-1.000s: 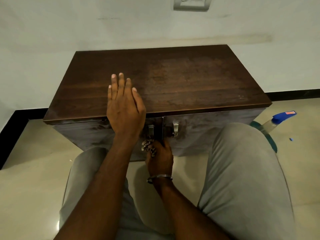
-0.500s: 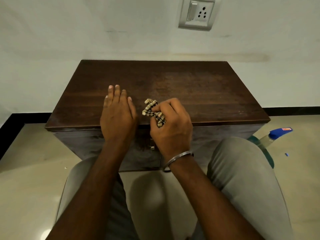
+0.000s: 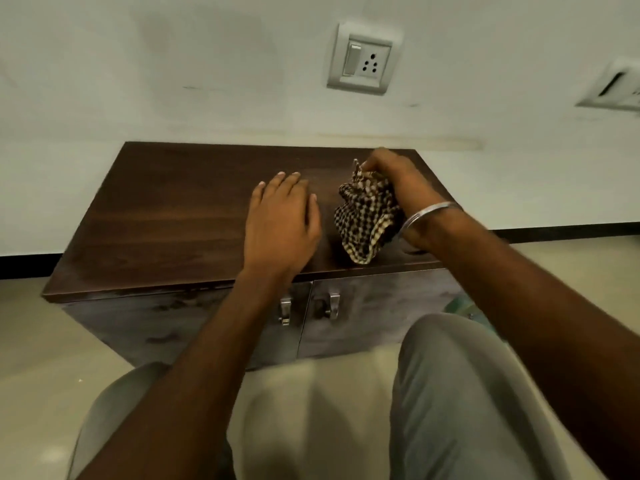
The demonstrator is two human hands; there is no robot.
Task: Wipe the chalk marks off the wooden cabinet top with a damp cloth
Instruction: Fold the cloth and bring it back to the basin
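Two hands: both on cabinet top (image 3: 180,216)
Left hand (image 3: 280,220): flat, released, near front edge
Right hand (image 3: 398,178): grasping cloth (image 3: 365,216), right end, near back edge
Open room: left half bare

— What sits on top? 
— A checked cloth (image 3: 366,216), dark brown and cream, bunched and crumpled, hanging in folds onto the right side of the cabinet top (image 3: 180,216), its lower corner near the front edge. 
— And the wood? 
— Dark brown, grained, flat against the wall; any chalk marks are too faint to make out.
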